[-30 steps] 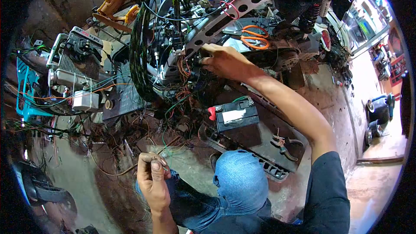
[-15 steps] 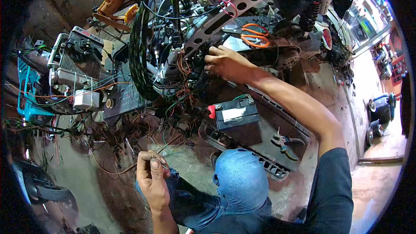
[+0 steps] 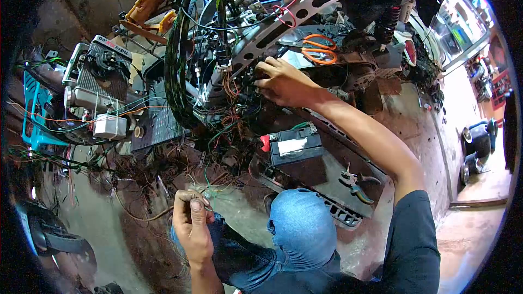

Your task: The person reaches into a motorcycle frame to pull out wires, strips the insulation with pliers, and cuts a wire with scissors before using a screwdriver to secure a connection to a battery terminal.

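My right hand (image 3: 284, 83) reaches forward to the motorcycle frame (image 3: 265, 35), its fingers curled around dark parts beside the frame's lower end. What those fingers grip is hidden behind them. Close to its left hang brown wires (image 3: 233, 90) and a thick black-and-green wiring harness (image 3: 177, 71). My left hand (image 3: 192, 224) is raised near my knee with thumb and fingers pinched together; I cannot tell what is in the pinch. A thin green wire (image 3: 207, 177) runs down close to its fingertips. Below my right forearm sits a black battery (image 3: 296, 147) with a red terminal cover.
Pliers (image 3: 357, 186) lie right of the battery, near a black slotted rail (image 3: 340, 215). Orange-handled scissors (image 3: 320, 57) rest beyond my right hand. A radiator (image 3: 104, 71) stands at left, above a white box (image 3: 110, 126). Tangled loose wires (image 3: 158, 171) spread over the floor.
My right hand has shifted slightly left among the dark parts, its forearm a little lower. My left hand keeps its pinch, almost in place.
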The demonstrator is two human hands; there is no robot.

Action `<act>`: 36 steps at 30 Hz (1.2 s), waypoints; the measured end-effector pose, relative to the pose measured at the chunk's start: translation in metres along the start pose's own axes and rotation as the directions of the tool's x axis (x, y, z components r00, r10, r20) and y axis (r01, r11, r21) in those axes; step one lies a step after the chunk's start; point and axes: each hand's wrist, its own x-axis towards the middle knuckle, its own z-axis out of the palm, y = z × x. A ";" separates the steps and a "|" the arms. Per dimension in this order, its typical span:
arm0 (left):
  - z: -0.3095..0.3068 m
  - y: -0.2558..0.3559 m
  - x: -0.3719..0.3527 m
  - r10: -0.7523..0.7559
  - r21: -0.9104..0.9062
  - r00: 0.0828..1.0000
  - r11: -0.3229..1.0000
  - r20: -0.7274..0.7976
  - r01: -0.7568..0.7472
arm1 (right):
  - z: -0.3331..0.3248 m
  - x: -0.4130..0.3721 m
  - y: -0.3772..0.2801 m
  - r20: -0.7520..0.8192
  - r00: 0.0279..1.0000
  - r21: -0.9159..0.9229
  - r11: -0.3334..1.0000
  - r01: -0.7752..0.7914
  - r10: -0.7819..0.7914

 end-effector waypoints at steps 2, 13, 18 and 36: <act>0.000 0.000 0.000 0.002 0.001 1.000 1.000 -0.005 -0.002 | -0.001 0.002 -0.001 0.007 1.000 0.027 0.999 -0.019 0.018; -0.002 -0.001 0.001 0.009 0.003 1.000 1.000 0.010 -0.009 | -0.003 0.005 -0.007 -0.022 0.997 0.061 0.996 -0.070 0.072; -0.001 -0.002 0.001 0.009 0.004 1.000 1.000 -0.007 -0.009 | -0.009 0.005 -0.002 -0.078 0.990 0.079 0.991 -0.108 0.114; 0.015 -0.001 0.010 -0.191 0.030 0.978 0.981 0.082 0.189 | -0.118 -0.029 -0.180 0.105 0.960 0.777 0.581 -0.242 0.259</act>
